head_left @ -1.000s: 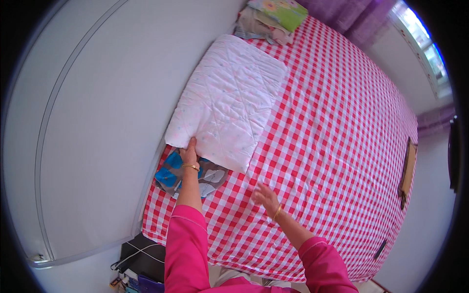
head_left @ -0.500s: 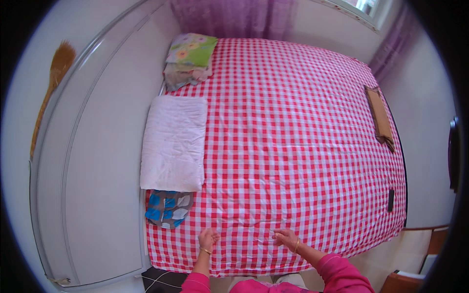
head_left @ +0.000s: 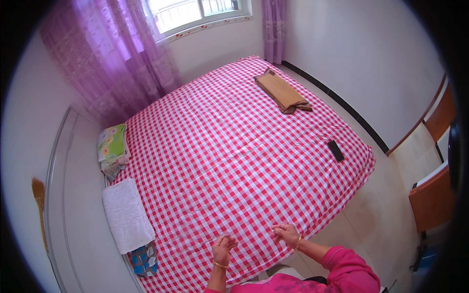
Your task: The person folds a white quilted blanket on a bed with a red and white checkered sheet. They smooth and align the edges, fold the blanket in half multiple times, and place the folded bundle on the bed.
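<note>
My left hand (head_left: pixel 223 249) hovers above the near edge of the bed, its fingers loosely bent and holding nothing. To its right, my right hand (head_left: pixel 287 235) is also empty, with fingers partly stretched toward the left. Both wrists wear gold-coloured bangles. Beneath them a red and white checked sheet (head_left: pixel 210 161) covers the bed, with slight wrinkles. A folded white quilt (head_left: pixel 128 215) lies along the headboard side, left of my left hand. Part of a grey, blue and white patterned pillow (head_left: pixel 144 261) shows at its near end.
Floral green and yellow bedding (head_left: pixel 112 141) lies at the far left corner. Toward the right side rest a folded brown mat (head_left: pixel 281 90) and a black flat rectangular object (head_left: pixel 336 151). A broom (head_left: pixel 39 200) hangs left; wooden furniture (head_left: pixel 432 198) stands right, beyond tiled floor (head_left: pixel 361 229).
The view has turned to the right, bringing the window and the floor on the right further into sight. My hands stay near the bed's front edge, somewhat closer together, both empty.
</note>
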Tool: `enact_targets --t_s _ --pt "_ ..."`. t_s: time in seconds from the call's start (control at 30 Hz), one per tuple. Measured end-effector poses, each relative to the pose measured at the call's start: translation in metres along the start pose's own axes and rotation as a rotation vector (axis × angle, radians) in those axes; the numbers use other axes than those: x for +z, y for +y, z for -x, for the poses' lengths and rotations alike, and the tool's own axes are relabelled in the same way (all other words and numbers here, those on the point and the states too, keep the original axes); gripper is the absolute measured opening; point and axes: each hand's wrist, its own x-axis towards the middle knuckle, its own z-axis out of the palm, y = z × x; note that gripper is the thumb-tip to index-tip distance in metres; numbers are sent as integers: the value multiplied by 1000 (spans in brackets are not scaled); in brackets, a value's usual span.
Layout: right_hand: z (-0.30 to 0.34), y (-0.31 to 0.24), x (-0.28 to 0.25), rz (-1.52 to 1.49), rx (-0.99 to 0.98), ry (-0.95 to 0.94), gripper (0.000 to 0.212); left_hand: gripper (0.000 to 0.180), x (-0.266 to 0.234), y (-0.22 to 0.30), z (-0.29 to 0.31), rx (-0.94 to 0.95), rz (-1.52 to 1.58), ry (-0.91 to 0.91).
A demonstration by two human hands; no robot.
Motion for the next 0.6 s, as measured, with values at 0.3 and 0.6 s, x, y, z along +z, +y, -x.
enact_targets --t_s 0.3,0.6 --pt "86 -29 -43 -424 -308 274 23 26 132 -31 -2 2 -145 -399" --pt "159 -41 -142 -475 -533 475 24 26 258 -102 -8 -140 -175 -712"
